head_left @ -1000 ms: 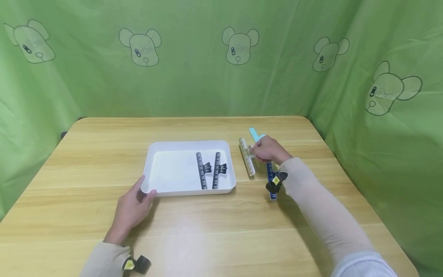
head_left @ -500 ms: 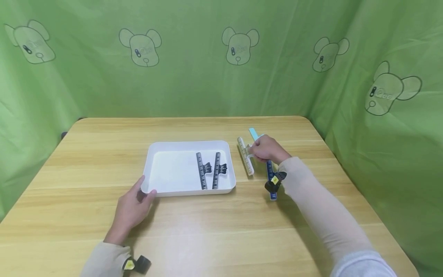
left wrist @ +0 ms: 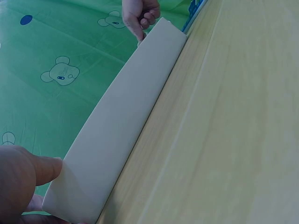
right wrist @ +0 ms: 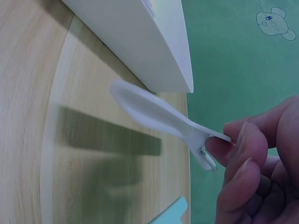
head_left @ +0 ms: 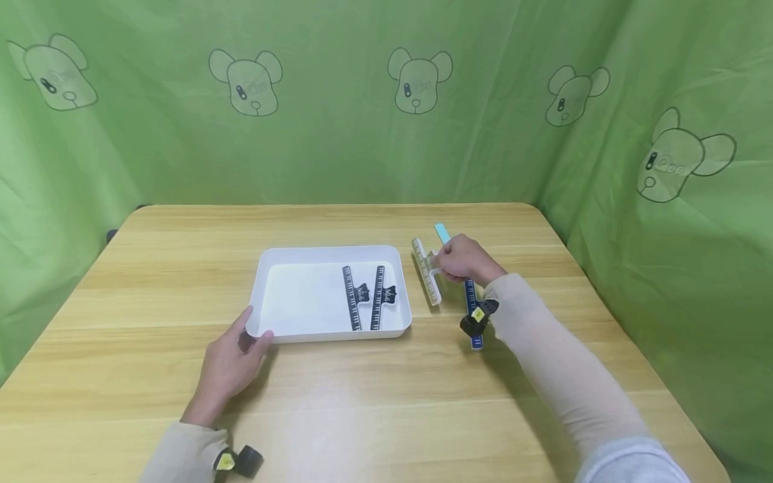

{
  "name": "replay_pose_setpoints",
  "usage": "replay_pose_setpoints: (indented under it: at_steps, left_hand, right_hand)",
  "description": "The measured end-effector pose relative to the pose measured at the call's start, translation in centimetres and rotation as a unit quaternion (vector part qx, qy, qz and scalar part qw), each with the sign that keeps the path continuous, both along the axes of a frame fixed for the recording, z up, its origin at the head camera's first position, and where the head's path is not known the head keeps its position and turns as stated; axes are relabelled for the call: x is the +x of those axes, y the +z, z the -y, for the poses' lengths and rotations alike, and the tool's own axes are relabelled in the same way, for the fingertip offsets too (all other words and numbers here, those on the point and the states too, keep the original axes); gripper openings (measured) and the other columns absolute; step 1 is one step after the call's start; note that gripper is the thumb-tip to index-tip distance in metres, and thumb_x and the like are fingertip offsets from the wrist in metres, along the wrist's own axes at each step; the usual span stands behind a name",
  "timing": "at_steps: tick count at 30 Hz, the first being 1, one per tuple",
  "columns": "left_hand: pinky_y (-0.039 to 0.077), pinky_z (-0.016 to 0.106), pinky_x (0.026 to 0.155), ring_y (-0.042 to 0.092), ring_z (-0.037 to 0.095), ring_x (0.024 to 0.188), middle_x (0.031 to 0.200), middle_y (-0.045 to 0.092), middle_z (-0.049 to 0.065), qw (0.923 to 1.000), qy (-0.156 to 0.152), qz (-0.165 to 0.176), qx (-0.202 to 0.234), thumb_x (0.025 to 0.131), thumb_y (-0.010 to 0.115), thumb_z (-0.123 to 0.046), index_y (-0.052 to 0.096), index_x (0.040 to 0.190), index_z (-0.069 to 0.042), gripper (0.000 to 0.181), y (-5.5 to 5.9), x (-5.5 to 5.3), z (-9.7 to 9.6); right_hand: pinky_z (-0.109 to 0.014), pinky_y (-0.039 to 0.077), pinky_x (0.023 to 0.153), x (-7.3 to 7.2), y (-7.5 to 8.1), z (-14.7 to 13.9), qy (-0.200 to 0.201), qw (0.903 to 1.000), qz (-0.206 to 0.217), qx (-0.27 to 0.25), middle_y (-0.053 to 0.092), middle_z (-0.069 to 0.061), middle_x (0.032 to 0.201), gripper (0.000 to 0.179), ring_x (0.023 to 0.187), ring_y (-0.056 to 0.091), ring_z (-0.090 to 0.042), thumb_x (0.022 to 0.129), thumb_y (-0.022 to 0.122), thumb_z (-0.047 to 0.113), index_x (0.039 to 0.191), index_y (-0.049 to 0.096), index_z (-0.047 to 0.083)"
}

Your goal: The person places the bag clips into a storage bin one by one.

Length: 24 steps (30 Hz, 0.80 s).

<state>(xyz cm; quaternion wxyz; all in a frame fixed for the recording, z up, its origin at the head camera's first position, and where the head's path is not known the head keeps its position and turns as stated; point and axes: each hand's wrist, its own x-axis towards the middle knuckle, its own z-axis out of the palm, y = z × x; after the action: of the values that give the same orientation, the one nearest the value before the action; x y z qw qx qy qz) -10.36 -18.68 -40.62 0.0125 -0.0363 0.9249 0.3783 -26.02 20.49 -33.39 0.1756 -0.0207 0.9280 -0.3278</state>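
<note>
My right hand [head_left: 466, 260] pinches the handle of a whitish clip [head_left: 426, 272] with a gold keyboard pattern. In the right wrist view the clip [right wrist: 152, 109] hangs above the table, its shadow below, between thumb and curled fingers. To its left stands a shallow white tray [head_left: 326, 337]. My left hand [head_left: 228, 365] holds the tray's near left corner, the thumb [left wrist: 49, 169] against its wall. Inside the tray, on the right, lie two black keyboard-patterned clips, one left [head_left: 352, 302] and one right [head_left: 377, 302].
Under my right forearm lies a blue keyboard-patterned clip [head_left: 470, 295], partly hidden by the wrist camera. A light-blue clip [head_left: 443, 233] lies behind my right hand, mostly covered. A green curtain [head_left: 338, 154] rises behind the wooden table [head_left: 338, 416].
My right hand has shifted slightly left with the whitish clip, bringing it closer to the tray. The left hand, tray and black clips stay put.
</note>
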Motion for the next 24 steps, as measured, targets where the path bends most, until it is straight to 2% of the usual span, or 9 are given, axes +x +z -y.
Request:
replay_pose_setpoints:
  at_steps: [12,24]
  left_hand:
    - [0.027,0.058,0.110,0.030,0.049,0.135,0.147,0.033,0.031,1.0000,0.002,0.002,-0.001,0.099,0.053,-0.038,0.023,0.152,0.001,0.073,0.11,0.05,-0.01]
    - [0.026,0.059,0.111,0.029,0.050,0.135,0.148,0.031,0.031,1.0000,-0.002,0.004,-0.001,0.099,0.053,-0.039,0.022,0.152,0.001,0.073,0.21,0.10,0.02]
  right_hand:
    - [-0.025,0.041,0.049,0.10,0.24,0.25,-0.001,1.0000,-0.004,-0.001,0.049,0.001,0.052,0.032,0.046,0.042,-0.011,0.097,0.057,0.023,0.080,0.061,-0.003]
    - [-0.023,0.040,0.046,0.15,0.70,0.45,0.000,1.0000,-0.007,-0.001,0.051,0.000,0.053,0.033,0.046,0.043,-0.011,0.097,0.057,0.023,0.070,0.060,0.005]
